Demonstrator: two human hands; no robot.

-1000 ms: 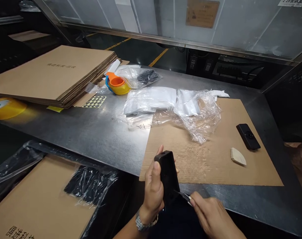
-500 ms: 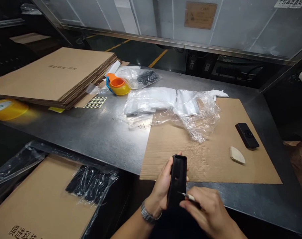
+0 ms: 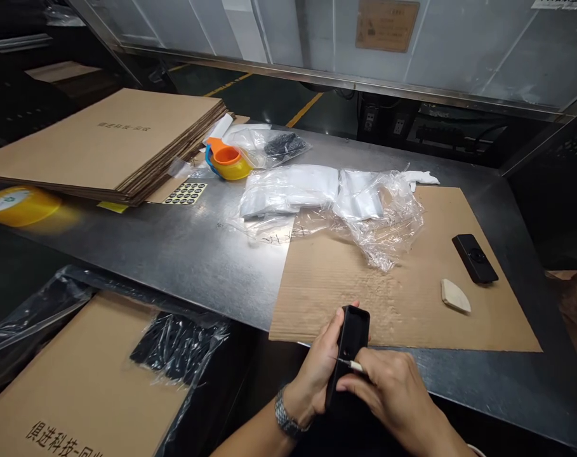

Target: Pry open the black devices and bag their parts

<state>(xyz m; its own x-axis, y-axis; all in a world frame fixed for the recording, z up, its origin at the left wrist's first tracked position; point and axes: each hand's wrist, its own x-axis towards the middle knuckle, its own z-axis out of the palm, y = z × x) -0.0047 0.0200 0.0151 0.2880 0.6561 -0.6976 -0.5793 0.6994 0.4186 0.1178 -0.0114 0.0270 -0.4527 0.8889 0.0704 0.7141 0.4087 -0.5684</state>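
A hollow black case [image 3: 358, 322] is held at the near edge of a metal table [image 3: 212, 254], where its open side is now turned up toward the worker. It is wrapped along its left flank by the left grip [image 3: 319, 365]; a slim pale-handled tool [image 3: 356, 366] is pinched narrowly in the right grip [image 3: 395, 384]. Over the past second, the case has been rotated and shifted rightward, and the tool's thin tip has been carried from the lower right edge to the left long rim, so the opposite side appears to be brought under attention. Whether the rim is touched cannot be told. On a cardboard sheet [image 3: 317, 285] beyond, a second black case [image 3: 476, 259] and a cream-coloured wedge [image 3: 456, 296] are left lying apart, near crumpled clear plastic [image 3: 383, 247].
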